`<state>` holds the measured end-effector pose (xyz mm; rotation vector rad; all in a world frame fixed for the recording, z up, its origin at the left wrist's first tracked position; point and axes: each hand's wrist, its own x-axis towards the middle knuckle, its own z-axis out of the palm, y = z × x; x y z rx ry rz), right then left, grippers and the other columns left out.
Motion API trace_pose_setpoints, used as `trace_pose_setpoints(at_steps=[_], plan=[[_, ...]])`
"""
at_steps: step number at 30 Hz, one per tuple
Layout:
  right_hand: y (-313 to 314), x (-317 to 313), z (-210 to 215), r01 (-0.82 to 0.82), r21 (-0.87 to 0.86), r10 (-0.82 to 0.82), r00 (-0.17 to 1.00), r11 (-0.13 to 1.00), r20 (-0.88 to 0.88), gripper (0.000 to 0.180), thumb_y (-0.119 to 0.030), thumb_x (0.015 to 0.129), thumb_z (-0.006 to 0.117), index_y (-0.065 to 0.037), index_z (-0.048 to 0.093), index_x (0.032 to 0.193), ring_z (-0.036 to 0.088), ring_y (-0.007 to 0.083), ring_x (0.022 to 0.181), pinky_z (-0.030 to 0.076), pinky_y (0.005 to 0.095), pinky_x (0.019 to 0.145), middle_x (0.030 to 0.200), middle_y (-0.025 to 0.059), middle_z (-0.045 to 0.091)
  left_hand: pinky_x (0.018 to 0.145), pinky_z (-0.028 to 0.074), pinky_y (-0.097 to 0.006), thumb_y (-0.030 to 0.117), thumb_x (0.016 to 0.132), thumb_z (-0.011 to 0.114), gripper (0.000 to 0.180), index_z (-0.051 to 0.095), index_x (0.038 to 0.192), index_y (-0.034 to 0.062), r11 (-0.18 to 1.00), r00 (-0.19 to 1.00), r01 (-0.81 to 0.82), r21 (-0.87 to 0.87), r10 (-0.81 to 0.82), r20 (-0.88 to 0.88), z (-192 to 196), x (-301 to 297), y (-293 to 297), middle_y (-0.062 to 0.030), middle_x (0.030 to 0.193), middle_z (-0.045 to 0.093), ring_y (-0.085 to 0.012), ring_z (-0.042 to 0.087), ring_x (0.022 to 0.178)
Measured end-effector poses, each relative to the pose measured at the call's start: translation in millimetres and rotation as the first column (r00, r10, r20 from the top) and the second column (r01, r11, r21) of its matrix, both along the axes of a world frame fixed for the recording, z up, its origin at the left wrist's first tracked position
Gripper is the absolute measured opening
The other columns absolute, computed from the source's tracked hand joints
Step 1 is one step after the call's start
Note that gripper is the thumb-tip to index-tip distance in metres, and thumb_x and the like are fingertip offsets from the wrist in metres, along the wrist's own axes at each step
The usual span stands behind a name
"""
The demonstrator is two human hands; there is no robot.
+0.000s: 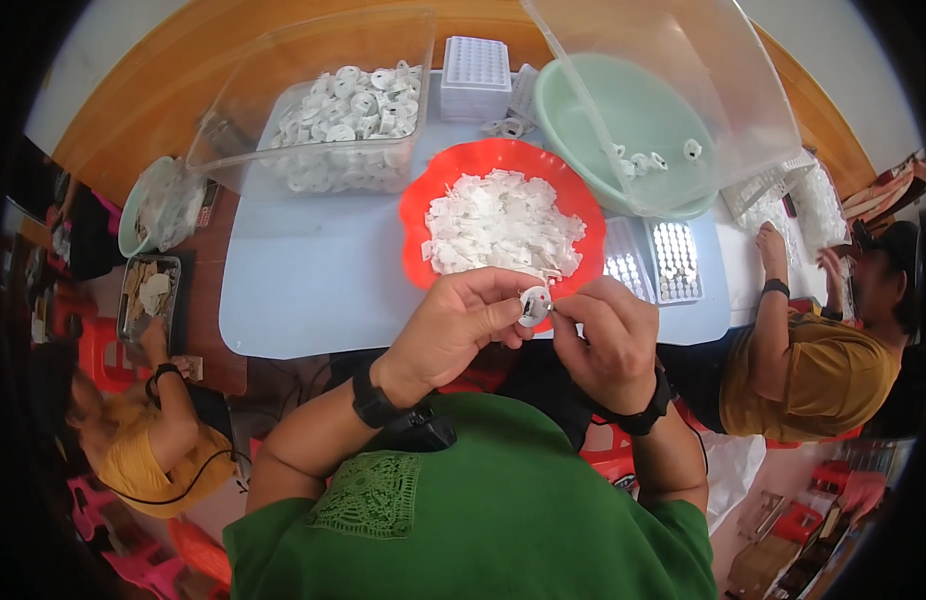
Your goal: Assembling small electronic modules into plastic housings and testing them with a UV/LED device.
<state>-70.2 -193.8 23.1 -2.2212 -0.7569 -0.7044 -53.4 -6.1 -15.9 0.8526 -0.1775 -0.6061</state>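
Note:
Just in front of the red scalloped bowl (415,225), my left hand (448,325) grips a small round white plastic part (534,306) with a dark spot inside it. Thumb and fingers of the left hand clasp its left side. My right hand (615,325) is closed in a pinch at the part's right edge; whatever sits between those fingertips is too small to name. Small flat white plastic pieces (503,220) fill the bowl behind both hands. Right of the bowl lie two trays of round silver discs, the nearer-to-bowl tray (626,268) and the fuller-looking one (675,262).
A clear bin (233,135) of round white parts (363,105) stands back left, beside stacked white trays (477,65). A pale green basin (568,100) holds several parts, with a tilted clear bin (683,70) over it. People work at left (168,440) and right (823,370).

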Motion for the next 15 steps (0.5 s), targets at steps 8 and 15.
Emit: trace_pose_setpoints(at_steps=[8,15], plan=[[14,1,-5,0.002,-0.184,0.020,0.993,0.983,0.117,0.017,0.000,0.061,0.065,-0.003,0.054,0.073,0.049,0.0212,0.053,0.038,0.0334,0.042,0.067,0.0058,0.045,0.071,0.053,-0.024,0.007,0.091,0.057,0.027,0.057,0.116,-0.0039,0.996,0.998,-0.050,0.078,0.048,0.034,-5,-6,4,-0.0089,0.096,0.065,-0.0117,0.062,0.079],[19,-4,-10,-0.019,-0.266,0.029,0.999,0.964,0.036,0.012,-0.002,0.065,0.062,-0.002,0.054,0.073,0.050,0.0219,0.056,0.040,0.0339,0.044,0.068,0.0063,0.047,0.072,0.052,-0.024,0.006,0.091,0.057,0.026,0.058,0.116,-0.0027,0.982,0.994,-0.079,0.170,0.065,0.085,-9,-10,5,-0.0076,0.094,0.065,-0.0109,0.061,0.078]])
